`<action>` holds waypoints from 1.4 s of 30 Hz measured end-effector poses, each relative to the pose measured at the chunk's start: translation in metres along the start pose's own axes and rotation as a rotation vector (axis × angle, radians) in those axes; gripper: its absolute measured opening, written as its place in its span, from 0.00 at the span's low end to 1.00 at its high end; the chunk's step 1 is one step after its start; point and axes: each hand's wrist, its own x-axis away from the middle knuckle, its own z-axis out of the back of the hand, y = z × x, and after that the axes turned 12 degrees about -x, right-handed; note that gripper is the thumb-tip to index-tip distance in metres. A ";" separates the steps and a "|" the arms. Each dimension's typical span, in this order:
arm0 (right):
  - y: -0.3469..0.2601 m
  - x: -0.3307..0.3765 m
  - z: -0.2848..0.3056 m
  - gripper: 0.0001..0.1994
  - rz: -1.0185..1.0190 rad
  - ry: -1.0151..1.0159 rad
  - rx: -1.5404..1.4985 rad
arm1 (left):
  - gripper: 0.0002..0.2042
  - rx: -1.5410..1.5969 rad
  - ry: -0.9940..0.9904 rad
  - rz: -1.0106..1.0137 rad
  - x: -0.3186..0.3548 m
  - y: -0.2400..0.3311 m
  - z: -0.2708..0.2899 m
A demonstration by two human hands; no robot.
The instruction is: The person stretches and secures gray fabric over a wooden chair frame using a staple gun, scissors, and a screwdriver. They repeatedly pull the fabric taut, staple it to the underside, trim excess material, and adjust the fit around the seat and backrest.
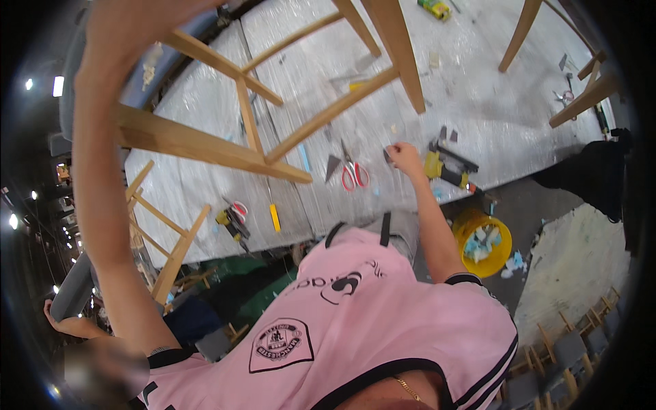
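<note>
A wooden chair frame (205,147) lies tilted on the plastic-covered table (287,198), its legs pointing toward me. My left arm reaches up along the left side, and my left hand (154,17) is by the chair at the top edge, its fingers cut off or hidden. Over the table, my right hand (406,158) is closed, with a small dark grey scrap (388,156) at its fingertips. To its left lie scissors (354,175) with red and white handles and a dark triangular piece (333,167). On its right rests a yellow and black power stapler (447,169).
A screwdriver (275,217) with a yellow handle and another yellow and black tool (232,225) lie near the table edge. A yellow bucket (506,256) of foam scraps stands on the floor. More chair legs (523,34) rise at right. Another person's hand (72,326) shows lower left.
</note>
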 end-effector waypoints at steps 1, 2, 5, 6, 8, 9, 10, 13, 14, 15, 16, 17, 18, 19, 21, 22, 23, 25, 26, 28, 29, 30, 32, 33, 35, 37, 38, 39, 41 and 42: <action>-0.020 -0.029 -0.020 0.22 0.063 -0.066 -0.023 | 0.47 -0.038 -0.035 -0.011 0.000 -0.006 0.009; -0.037 -0.049 -0.029 0.22 0.069 -0.078 -0.039 | 0.46 -0.044 -0.093 -0.025 0.004 -0.009 0.012; -0.085 -0.128 -0.066 0.27 0.125 -0.060 -0.058 | 0.42 0.036 0.023 -0.061 0.000 -0.014 0.003; -0.088 -0.158 -0.071 0.31 0.198 -0.007 -0.043 | 0.40 0.099 0.175 -0.083 0.001 -0.014 0.005; -0.088 -0.206 -0.076 0.38 0.354 0.154 -0.033 | 0.43 0.116 0.098 -0.108 0.004 -0.012 0.001; -0.098 -0.218 -0.086 0.38 0.228 0.139 0.021 | 0.44 0.113 0.055 -0.096 0.012 -0.013 0.001; -0.104 -0.226 -0.097 0.39 0.097 0.112 0.081 | 0.45 0.113 0.000 -0.082 0.019 -0.015 0.000; -0.067 -0.281 -0.090 0.26 0.099 0.194 0.067 | 0.45 0.061 0.137 -0.094 -0.001 -0.004 -0.004; -0.068 -0.280 -0.093 0.24 0.059 0.168 -0.052 | 0.43 0.079 0.135 -0.112 0.004 -0.007 -0.006; -0.064 -0.274 -0.091 0.21 0.010 0.147 -0.157 | 0.41 0.112 0.131 -0.122 0.009 -0.011 -0.006; -0.055 -0.264 -0.088 0.18 0.138 0.218 -0.219 | 0.39 0.150 0.146 -0.137 0.011 -0.011 -0.005; -0.043 -0.248 -0.088 0.16 0.265 0.300 -0.285 | 0.35 0.182 0.191 -0.145 0.007 -0.009 -0.006; -0.038 -0.233 -0.087 0.14 0.403 0.390 -0.354 | 0.32 0.209 0.248 -0.156 -0.002 -0.008 -0.008; -0.039 -0.201 -0.093 0.15 0.387 0.327 -0.321 | 0.29 0.221 0.272 -0.152 -0.001 -0.009 -0.009; -0.044 -0.118 -0.107 0.25 0.258 0.125 -0.657 | 0.25 0.248 0.248 -0.081 0.016 -0.016 -0.017; -0.043 -0.072 -0.109 0.32 0.123 0.019 -1.041 | 0.24 0.270 0.256 -0.060 0.016 -0.015 -0.020; -0.048 -0.026 -0.107 0.38 0.104 -0.009 -1.142 | 0.14 0.303 0.254 -0.019 0.015 -0.015 -0.017; -0.056 0.064 -0.097 0.44 0.076 -0.064 -1.227 | 0.13 0.338 0.317 0.055 0.010 -0.011 -0.030; -0.059 0.096 -0.091 0.44 0.072 -0.088 -1.215 | 0.13 0.359 0.356 0.085 0.000 -0.009 -0.036; -0.053 0.139 -0.083 0.37 0.151 -0.254 -1.089 | 0.13 0.345 0.408 0.151 -0.014 -0.003 -0.031; -0.050 0.159 -0.081 0.34 0.183 -0.347 -1.021 | 0.11 0.410 0.391 0.206 -0.016 -0.001 -0.023; -0.050 0.171 -0.081 0.28 0.147 -0.407 -1.026 | 0.14 0.485 0.382 0.254 -0.022 0.002 -0.024; -0.067 0.180 -0.081 0.17 0.082 -0.558 -1.032 | 0.14 0.533 0.282 0.300 -0.018 -0.003 -0.028; -0.099 0.189 -0.079 0.06 0.109 -0.510 -1.027 | 0.12 0.586 0.207 0.324 -0.021 -0.002 -0.028; -0.147 0.184 -0.073 0.10 0.214 -0.521 -1.056 | 0.13 0.689 0.204 0.386 -0.021 0.001 -0.013; -0.206 0.172 -0.073 0.16 0.376 -0.444 -1.066 | 0.11 0.695 0.200 0.378 -0.017 0.000 -0.011; -0.240 0.162 -0.073 0.19 0.486 -0.351 -1.059 | 0.10 0.705 0.202 0.368 -0.017 0.002 -0.011; -0.272 0.151 -0.070 0.20 0.562 -0.321 -1.055 | 0.12 0.681 0.190 0.359 -0.018 0.005 -0.008; -0.328 0.135 -0.061 0.21 0.656 -0.302 -1.064 | 0.15 0.627 0.165 0.342 -0.017 0.008 0.000; -0.347 0.130 -0.060 0.21 0.680 -0.313 -1.082 | 0.15 0.603 0.211 0.319 -0.016 0.007 -0.004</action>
